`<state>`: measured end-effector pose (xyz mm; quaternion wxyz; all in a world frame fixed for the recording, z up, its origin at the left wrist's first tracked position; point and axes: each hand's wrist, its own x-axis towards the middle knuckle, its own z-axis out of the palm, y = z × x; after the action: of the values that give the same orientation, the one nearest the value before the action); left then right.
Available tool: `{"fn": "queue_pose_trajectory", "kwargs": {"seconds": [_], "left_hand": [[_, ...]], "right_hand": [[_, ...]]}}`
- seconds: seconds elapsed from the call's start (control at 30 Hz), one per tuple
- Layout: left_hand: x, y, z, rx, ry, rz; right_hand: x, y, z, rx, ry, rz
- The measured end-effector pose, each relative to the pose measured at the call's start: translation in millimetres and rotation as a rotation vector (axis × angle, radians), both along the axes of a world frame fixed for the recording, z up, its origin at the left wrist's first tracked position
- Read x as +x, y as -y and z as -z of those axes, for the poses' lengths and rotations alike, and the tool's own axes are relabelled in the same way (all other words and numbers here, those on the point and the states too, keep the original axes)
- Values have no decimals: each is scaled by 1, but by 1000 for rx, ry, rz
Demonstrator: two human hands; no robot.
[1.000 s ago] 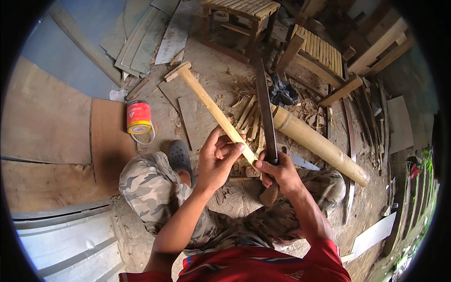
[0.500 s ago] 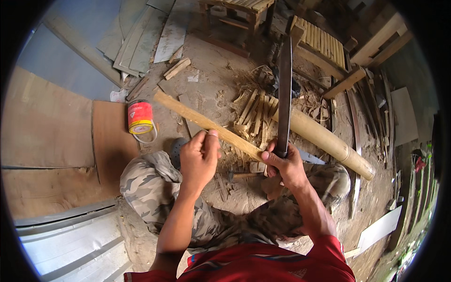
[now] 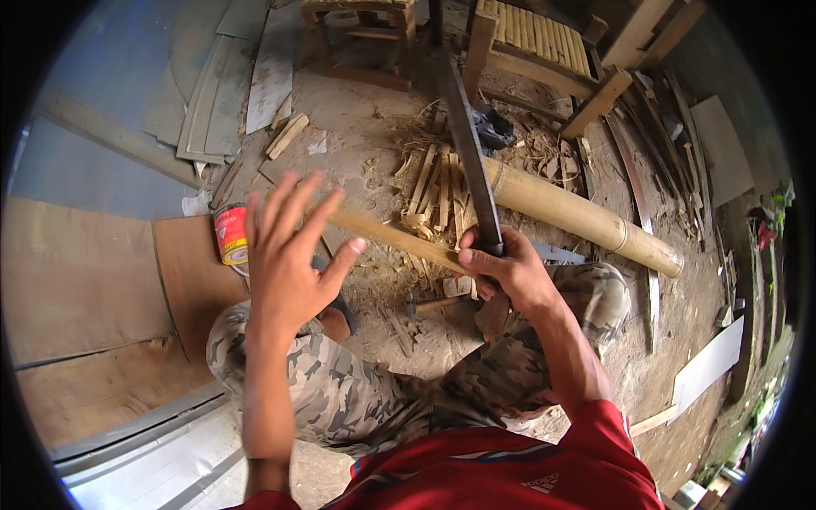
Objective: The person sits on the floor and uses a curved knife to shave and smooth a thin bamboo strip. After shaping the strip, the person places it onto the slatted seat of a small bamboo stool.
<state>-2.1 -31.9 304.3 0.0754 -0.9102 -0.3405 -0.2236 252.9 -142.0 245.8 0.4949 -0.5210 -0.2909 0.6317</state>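
My right hand (image 3: pixel 514 270) is closed round the handle of a machete (image 3: pixel 470 153), whose long dark blade points up and away. The same hand pinches the near end of a flat bamboo strip (image 3: pixel 399 239) between thumb and fingers. Over the strip's far end is my left hand (image 3: pixel 289 263), open with fingers spread and slightly blurred. It hides that end, and whether it touches the strip I cannot tell. Past the strip, several split bamboo slats (image 3: pixel 438 183) lie on the floor beside a thick bamboo pole (image 3: pixel 586 215).
A hammer (image 3: pixel 438 304) lies between my legs, and a saw blade (image 3: pixel 557 253) shows beyond my right hand. A red and yellow can (image 3: pixel 230 234) stands at the left by plywood sheets (image 3: pixel 93 280). A bamboo-topped bench (image 3: pixel 540 38) stands at the back, with shavings in front.
My left hand has let go of the bamboo strip, opened its fingers and moved left and up. My right hand keeps the machete and strip; the blade now leans further left.
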Motion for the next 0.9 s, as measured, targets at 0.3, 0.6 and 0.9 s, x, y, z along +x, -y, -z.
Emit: {"fn": "queue_pose_trajectory", "kwargs": {"seconds": [0.3,0.6,0.9], "left_hand": [[16,-2,28,-1202,-213,-29],[27,40,65,-1737,448,-283],[44,51,79,-1612,697,-425]], "right_hand": [[27,-31,50,13,-74,30],[43,-25,55,-124,459,322],[-12,4,53,197,1095,-215]]}}
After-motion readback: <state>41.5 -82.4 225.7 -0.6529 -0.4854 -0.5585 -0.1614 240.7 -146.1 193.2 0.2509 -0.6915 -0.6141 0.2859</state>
